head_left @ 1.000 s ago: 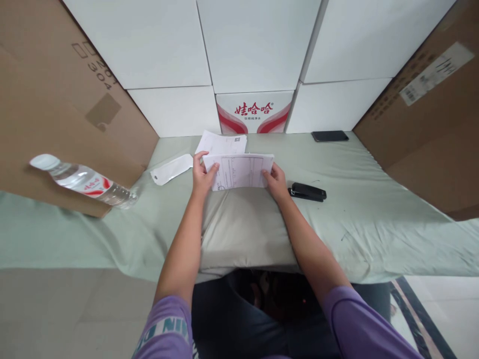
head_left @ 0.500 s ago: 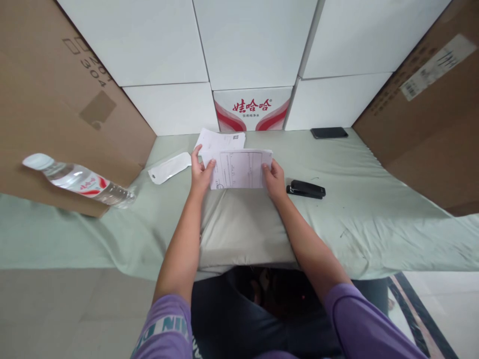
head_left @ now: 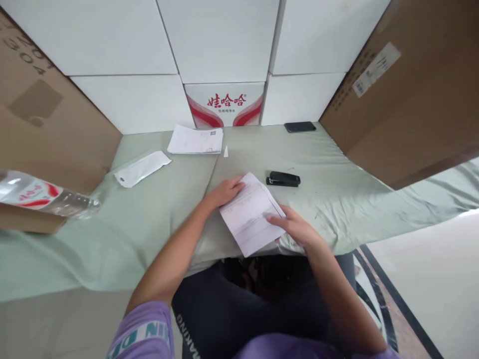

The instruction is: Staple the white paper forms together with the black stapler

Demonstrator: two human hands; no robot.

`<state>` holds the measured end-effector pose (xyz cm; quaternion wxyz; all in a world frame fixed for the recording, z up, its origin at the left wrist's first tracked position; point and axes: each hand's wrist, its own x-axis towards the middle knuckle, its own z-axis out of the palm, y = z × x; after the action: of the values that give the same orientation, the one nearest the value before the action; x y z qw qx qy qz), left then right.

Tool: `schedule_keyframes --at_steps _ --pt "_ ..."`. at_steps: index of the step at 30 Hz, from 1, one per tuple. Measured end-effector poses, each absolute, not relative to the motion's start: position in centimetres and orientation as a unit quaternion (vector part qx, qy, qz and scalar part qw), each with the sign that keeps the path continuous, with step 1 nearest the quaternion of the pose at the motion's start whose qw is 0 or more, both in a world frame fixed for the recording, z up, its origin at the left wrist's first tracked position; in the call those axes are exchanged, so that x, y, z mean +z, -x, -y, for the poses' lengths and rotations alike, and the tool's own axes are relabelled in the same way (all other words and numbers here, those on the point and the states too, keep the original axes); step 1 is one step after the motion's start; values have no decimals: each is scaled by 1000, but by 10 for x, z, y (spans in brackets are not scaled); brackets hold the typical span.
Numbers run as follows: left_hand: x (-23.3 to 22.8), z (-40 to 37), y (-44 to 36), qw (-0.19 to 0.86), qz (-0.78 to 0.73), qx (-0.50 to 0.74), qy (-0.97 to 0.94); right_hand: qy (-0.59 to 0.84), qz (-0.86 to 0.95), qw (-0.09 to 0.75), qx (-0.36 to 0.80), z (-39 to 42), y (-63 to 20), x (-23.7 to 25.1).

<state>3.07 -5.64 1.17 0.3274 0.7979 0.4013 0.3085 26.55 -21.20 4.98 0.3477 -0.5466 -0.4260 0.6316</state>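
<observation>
At table edge: both hands on printed sheet.
L hand & R hand, fingers flat, spread, pressing corners; paper seems light, floppy, best held by edges.

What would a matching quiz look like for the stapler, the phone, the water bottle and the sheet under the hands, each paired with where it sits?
Things:
1. black stapler
2. dark phone
3. water bottle
4. printed sheet

Places:
A. far left, lying on its side by the brown carton
B. under both hands, at the near edge of the green cloth
C. at the back, near the white boxes
D. just beyond the sheet, on the cloth

Pairs: 1-D, 2-C, 3-A, 4-B
</observation>
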Motion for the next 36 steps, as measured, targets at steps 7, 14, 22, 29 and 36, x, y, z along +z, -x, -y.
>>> schedule_keyframes --at_steps 7,14,22,29,36 --pt "15 75 -45 333 -471 191 -794 642 388 372 546 227 -295 28" --pt "12 77 -47 290 -443 217 -820 664 339 375 551 233 -298 27" --pt "3 76 -50 277 -450 224 -819 819 488 253 166 221 -313 63" --pt "8 80 -55 282 -467 229 -806 738 618 268 32 84 -303 88" --pt "-2 80 -57 261 -471 262 -801 707 666 193 138 34 -288 41"
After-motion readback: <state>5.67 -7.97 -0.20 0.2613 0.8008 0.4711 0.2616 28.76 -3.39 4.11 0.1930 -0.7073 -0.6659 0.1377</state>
